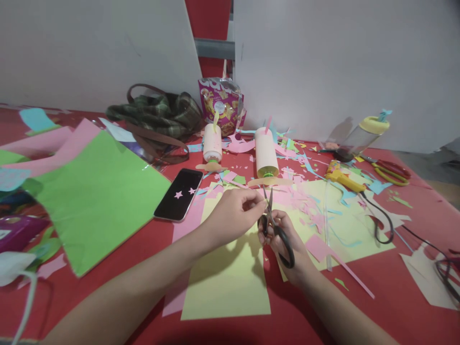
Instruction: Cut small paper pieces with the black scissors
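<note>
Red table (391, 297), cluttered with paper scraps. Right hand (287, 239) curled round the black handles of scissors (272, 221), fingers closed in; blades point away, slightly parted, just above the near edge of the scrap pile. Left hand (239, 211) at the blades, thumb and fingers pinched together; can't tell if there's a scrap between them. Yellow sheet (226, 287) lies beneath both hands.

Containers: two white-wrapped bottles (266, 148) at far centre, greenish necks facing near, tan strip (269, 181) across the neck of each; left one smaller. Wrapping hides what's inside. Purple snack bag (220, 103) stands behind them, contents not visible. Clear bottle (362, 136) far right, yellow band near the top, blue paper at its tip, dark base; can't tell if that's contents. Checked cloth bag (154, 112) slumped far left, inside hidden.

Left of the hands: phone (181, 194) with two pink stars on it, then big green sheet (97, 201). Right: yellow glue gun (343, 179), black cord.
</note>
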`<control>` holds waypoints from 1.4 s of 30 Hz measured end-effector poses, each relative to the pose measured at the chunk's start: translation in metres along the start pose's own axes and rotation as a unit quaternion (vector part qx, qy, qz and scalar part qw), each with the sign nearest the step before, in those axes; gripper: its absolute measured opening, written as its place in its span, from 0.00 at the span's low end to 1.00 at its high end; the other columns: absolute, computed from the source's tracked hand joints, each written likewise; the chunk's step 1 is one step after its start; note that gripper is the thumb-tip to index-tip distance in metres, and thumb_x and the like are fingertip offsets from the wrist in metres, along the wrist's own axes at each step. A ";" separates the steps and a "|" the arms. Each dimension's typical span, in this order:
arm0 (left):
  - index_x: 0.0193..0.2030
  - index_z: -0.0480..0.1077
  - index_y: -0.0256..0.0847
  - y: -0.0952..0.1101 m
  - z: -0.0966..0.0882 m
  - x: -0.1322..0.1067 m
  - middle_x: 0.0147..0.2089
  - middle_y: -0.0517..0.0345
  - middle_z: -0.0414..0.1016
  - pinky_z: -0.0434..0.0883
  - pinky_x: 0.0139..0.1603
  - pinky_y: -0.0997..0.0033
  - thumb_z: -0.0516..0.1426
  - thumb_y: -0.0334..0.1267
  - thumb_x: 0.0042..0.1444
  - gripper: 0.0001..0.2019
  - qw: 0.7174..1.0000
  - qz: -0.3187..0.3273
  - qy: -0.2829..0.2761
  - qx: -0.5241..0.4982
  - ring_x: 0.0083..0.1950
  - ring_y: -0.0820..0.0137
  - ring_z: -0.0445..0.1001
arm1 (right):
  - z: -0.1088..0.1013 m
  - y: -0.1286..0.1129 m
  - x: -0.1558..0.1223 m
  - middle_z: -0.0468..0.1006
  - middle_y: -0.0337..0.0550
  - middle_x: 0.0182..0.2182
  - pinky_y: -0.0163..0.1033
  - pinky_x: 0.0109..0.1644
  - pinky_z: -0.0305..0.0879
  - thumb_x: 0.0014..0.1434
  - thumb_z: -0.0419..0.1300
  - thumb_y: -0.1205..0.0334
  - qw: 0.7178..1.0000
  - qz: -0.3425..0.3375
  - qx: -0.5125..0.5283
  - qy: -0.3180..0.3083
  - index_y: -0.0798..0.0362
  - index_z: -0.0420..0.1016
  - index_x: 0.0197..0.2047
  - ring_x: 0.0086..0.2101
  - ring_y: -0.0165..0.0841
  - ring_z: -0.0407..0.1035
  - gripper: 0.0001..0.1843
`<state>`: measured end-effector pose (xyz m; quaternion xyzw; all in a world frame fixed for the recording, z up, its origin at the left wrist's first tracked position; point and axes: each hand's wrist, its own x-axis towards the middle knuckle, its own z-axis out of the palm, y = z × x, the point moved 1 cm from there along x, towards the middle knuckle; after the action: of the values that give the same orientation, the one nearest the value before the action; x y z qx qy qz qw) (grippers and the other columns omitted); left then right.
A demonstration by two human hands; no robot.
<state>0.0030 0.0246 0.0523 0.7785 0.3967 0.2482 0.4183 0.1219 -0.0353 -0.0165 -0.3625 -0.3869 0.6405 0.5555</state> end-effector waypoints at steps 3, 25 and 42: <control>0.20 0.60 0.36 0.001 -0.001 0.000 0.21 0.63 0.59 0.58 0.25 0.78 0.45 0.33 0.50 0.11 1.000 0.000 -0.002 0.004 0.25 0.78 0.58 | 0.002 -0.003 -0.002 0.60 0.37 0.27 0.35 0.30 0.55 0.45 0.59 0.55 1.000 -0.007 -0.004 0.001 0.47 0.57 0.34 0.26 0.29 0.56 0.15; 0.20 0.61 0.36 0.002 -0.020 0.001 0.18 0.65 0.55 0.52 0.22 0.78 0.46 0.34 0.49 0.10 0.994 0.004 -0.069 0.091 0.21 0.79 0.55 | 0.004 -0.005 -0.006 0.60 0.37 0.28 0.33 0.27 0.51 0.45 0.59 0.53 0.999 0.021 -0.008 -0.034 0.46 0.56 0.35 0.26 0.28 0.55 0.17; 0.20 0.66 0.35 0.001 -0.034 0.004 0.19 0.64 0.59 0.51 0.20 0.79 0.47 0.33 0.46 0.10 0.985 0.001 -0.131 0.112 0.21 0.79 0.57 | 0.007 -0.007 -0.006 0.61 0.33 0.24 0.30 0.20 0.47 0.45 0.60 0.59 0.997 0.070 -0.031 -0.029 0.48 0.55 0.33 0.19 0.23 0.53 0.16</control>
<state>-0.0187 0.0430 0.0717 0.8466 0.3627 0.0991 0.3767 0.1198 -0.0417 -0.0072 -0.3871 -0.3962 0.6755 0.4867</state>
